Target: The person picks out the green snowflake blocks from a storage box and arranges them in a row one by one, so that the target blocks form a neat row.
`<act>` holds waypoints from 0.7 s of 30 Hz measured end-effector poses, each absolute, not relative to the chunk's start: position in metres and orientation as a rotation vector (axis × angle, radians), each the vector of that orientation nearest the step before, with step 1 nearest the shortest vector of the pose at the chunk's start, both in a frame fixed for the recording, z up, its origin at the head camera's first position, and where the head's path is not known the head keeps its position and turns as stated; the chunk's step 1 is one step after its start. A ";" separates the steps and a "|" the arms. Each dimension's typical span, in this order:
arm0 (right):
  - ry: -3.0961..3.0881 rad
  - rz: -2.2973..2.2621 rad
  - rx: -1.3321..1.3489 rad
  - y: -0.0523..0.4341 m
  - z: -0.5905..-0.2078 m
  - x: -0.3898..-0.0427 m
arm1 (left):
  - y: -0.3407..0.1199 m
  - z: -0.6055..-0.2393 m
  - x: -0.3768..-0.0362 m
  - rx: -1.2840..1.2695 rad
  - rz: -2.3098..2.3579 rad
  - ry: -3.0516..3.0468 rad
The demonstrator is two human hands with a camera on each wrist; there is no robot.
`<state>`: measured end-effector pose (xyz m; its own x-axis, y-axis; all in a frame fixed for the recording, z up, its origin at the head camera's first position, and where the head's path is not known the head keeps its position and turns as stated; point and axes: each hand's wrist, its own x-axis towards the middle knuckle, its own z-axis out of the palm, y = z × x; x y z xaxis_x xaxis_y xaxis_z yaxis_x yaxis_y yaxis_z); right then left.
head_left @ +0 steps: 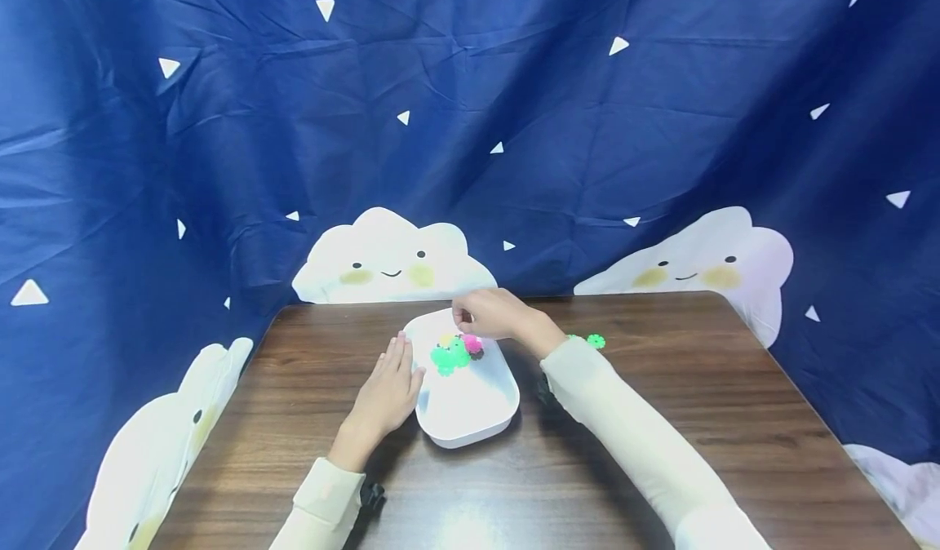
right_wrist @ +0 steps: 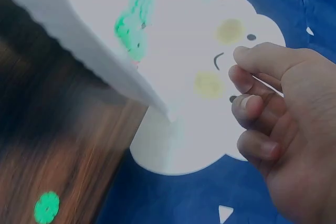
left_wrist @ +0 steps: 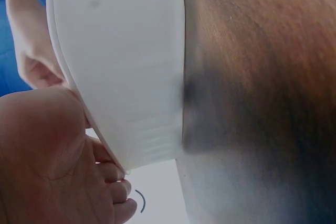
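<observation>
A white tray [head_left: 470, 407] with rounded corners stands on the wooden table, holding a small cluster of green pieces [head_left: 444, 360], a pink piece [head_left: 472, 343] and a bit of yellow. My left hand [head_left: 389, 387] rests along the tray's left rim, fingers straight. In the left wrist view its palm lies against the edge of the tray wall [left_wrist: 121, 66]. Over the far right part of the tray hovers my right hand [head_left: 495, 313]. Its fingers are loosely curled in the right wrist view, and nothing shows between thumb and fingertips there.
Right of the tray, a green flower-shaped piece [head_left: 596, 341] lies on the table [head_left: 683, 395], with another bit of green partly hidden by the right forearm. A blue curtain [head_left: 529, 126] with white clouds and triangles hangs behind the table's far edge.
</observation>
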<state>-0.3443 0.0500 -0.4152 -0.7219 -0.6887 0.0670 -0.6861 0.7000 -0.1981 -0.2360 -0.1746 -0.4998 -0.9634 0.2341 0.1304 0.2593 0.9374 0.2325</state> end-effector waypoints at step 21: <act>2.768 -0.243 -1.109 -0.003 -0.444 -0.354 | -0.175 -0.501 -0.236 -0.380 -0.365 -2.989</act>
<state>-0.3540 -0.0028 -0.4443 -0.7157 -0.6940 -0.0785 -0.6697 0.7138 -0.2048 -0.2364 -0.1748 -0.5012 -0.9631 0.2331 0.1347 0.2586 0.9398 0.2232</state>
